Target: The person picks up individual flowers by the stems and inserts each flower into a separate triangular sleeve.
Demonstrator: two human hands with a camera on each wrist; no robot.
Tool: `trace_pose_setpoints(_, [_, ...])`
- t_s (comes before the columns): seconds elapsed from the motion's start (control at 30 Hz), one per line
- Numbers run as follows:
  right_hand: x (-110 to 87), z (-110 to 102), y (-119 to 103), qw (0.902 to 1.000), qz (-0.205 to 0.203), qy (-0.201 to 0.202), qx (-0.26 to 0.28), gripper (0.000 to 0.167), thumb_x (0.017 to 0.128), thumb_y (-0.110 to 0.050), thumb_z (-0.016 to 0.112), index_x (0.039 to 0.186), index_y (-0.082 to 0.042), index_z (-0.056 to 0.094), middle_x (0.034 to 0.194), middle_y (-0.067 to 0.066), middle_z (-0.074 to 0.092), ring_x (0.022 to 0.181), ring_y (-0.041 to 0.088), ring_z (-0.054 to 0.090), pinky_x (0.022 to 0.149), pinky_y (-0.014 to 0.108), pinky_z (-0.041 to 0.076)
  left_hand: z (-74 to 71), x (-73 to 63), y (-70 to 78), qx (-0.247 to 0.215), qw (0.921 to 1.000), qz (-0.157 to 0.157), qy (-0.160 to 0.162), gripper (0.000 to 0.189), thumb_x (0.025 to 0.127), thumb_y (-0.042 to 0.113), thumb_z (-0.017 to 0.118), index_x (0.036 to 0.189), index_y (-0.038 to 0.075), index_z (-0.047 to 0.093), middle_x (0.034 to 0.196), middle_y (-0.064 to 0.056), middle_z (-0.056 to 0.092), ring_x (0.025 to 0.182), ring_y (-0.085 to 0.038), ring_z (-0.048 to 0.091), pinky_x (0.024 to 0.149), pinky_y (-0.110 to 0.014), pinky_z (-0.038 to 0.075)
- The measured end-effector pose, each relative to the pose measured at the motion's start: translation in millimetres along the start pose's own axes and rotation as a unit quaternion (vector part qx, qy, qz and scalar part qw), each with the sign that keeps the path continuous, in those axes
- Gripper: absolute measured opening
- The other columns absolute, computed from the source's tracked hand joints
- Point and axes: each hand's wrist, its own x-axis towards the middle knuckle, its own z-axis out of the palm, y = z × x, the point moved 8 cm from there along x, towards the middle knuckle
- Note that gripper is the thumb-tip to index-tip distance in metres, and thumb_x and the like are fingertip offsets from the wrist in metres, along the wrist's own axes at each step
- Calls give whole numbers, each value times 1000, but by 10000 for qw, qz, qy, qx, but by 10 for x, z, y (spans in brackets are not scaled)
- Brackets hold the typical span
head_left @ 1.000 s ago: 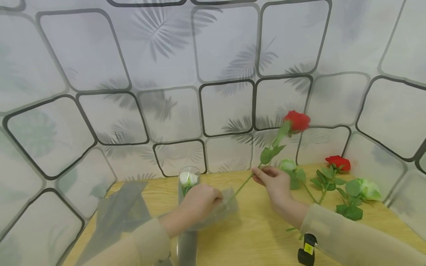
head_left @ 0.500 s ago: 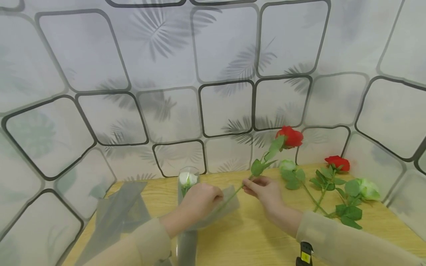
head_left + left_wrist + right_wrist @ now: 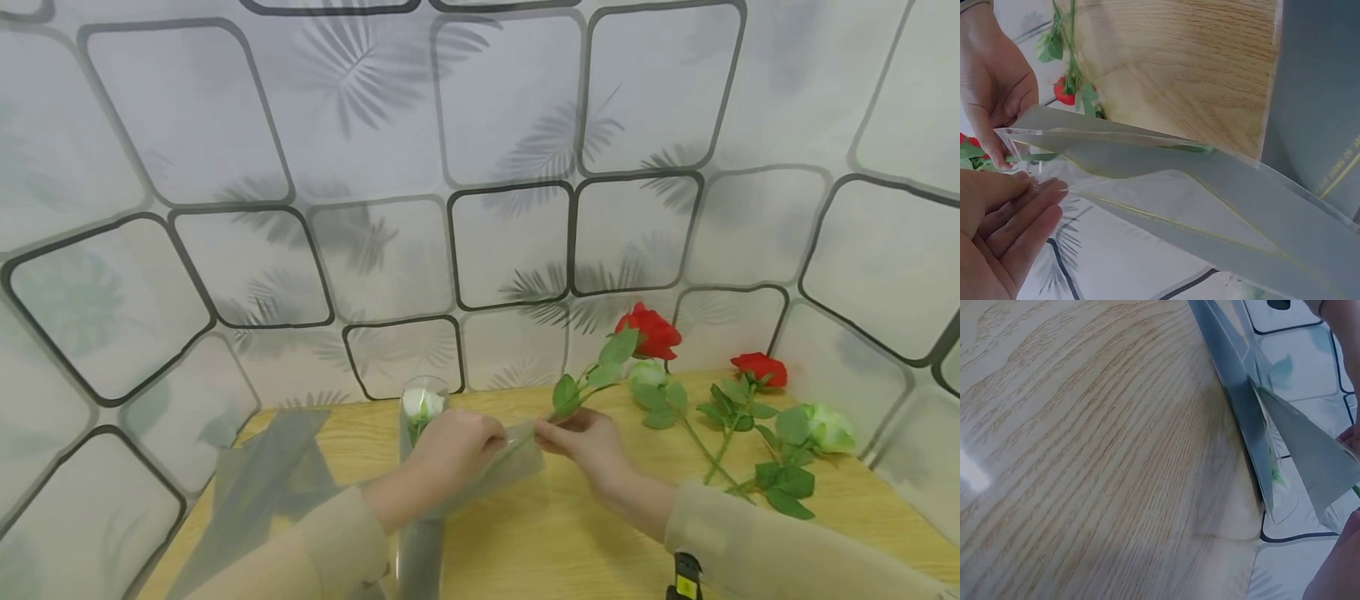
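Observation:
A grey and clear flower sleeve point(image 3: 517, 471) lies slanted over the table, its mouth toward the right. My left hand point(image 3: 452, 458) pinches the lip of that mouth between thumb and fingers; the left wrist view shows the sleeve point(image 3: 1229, 194) with gold-lined edges held apart. My right hand point(image 3: 588, 450) pinches the stem of a red rose point(image 3: 649, 332) just below its leaves, right at the sleeve's mouth. The lower stem runs inside the sleeve, with its green end point(image 3: 1190, 148) visible through the film. In the right wrist view, only part of my right hand point(image 3: 1338, 562) shows.
A white rose point(image 3: 423, 405) in its own sleeve lies behind my left hand. More flat grey sleeves point(image 3: 273, 467) spread at the left. On the right lie another red rose point(image 3: 760, 369) and pale green roses point(image 3: 828, 428). A patterned curtain point(image 3: 510, 242) closes off the back.
My right hand has moved down and left with the red rose, sliding its stem further into the sleeve. The bloom sits lower now. My left hand has stayed in place.

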Motion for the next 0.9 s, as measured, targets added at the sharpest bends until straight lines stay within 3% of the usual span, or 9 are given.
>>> trace_pose_setpoints(0.13, [10,32,15,9998,-51,-61,-159,13,96,-1,75,106,7,72,88,-1,78,80,6,76,83,25,65,-3,22,20,46,10000,22,21,7,95,15,80,90,11,83,79,1,80,62,-7,66,63,-21,59])
trace_pose_setpoints(0.3, [39,52,-4,9995,-133,-9,-279,23,96,-1,75,114,12,71,92,3,79,80,6,76,83,26,65,19,45,-5,-82,10000,-38,14,8,96,11,79,89,11,82,72,2,74,57,-3,49,57,-15,50])
trace_pose_setpoints(0.47, [72,36,8,9993,-137,103,-319,24,96,-1,76,115,12,71,96,5,81,80,5,76,83,25,65,-13,65,-19,-99,9998,2,191,9,94,8,79,86,10,82,71,2,74,56,-4,48,55,-15,48])
trace_pose_setpoints(0.7, [81,-7,75,9991,-3,336,-266,25,97,-4,76,116,11,71,102,6,81,82,6,77,85,27,65,-36,108,-3,-25,9996,44,292,11,95,7,78,86,10,82,68,2,72,55,-2,37,53,-14,42])
trace_pose_setpoints(0.77, [87,-10,83,9989,57,391,-252,26,98,-7,76,118,10,71,102,6,81,82,6,77,85,27,65,-27,127,5,55,9995,76,289,13,96,9,78,84,11,81,66,3,70,54,-2,36,52,-14,40])
trace_pose_setpoints(0.9, [95,-5,43,9991,91,421,19,30,104,-13,69,120,12,68,93,4,81,78,6,77,80,24,65,2,147,27,183,9993,176,263,12,95,11,78,84,12,82,70,3,74,54,-2,46,54,-15,48])
